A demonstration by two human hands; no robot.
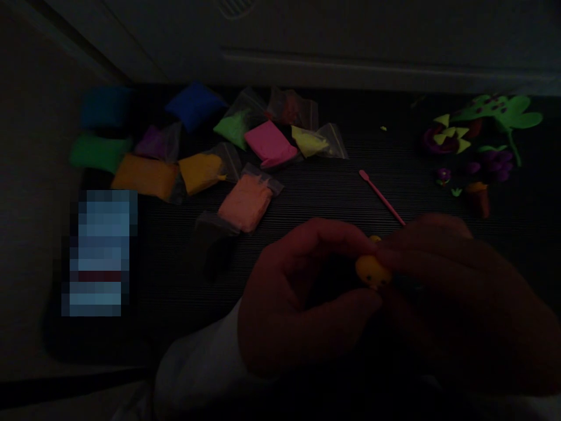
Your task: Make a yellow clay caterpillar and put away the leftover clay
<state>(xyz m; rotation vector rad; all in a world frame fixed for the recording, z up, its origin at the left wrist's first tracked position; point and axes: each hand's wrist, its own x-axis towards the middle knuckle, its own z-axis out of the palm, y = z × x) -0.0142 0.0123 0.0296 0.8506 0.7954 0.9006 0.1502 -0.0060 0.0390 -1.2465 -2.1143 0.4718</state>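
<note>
Curled into a loose pinch, the left hand (298, 298) closes around a small yellow clay lump (371, 272) at lower middle of the frame, while the right hand (464, 286) reaches in from the lower right with its fingers bent over the same lump. Dim light hides exactly where each fingertip lands. Soft clay like this seems to call for light, even fingertip pressure from both sides, so the rounded form keeps its shape. The lump looks smooth and glossy, with tiny dark marks on its face, too small to make out. A smaller yellow bit (374, 238) shows just above it; whether it is attached, I cannot tell. A white sleeve (197, 362) enters at lower left. Just above the hands, a pink modelling tool (381, 197) lies diagonally on the dark ribbed surface (175, 280). Bags of coloured clay, including a coral one (245, 202) and a pink one (269, 143), crowd the upper left, and green and purple clay shapes (495, 114) sit at upper right.
</note>
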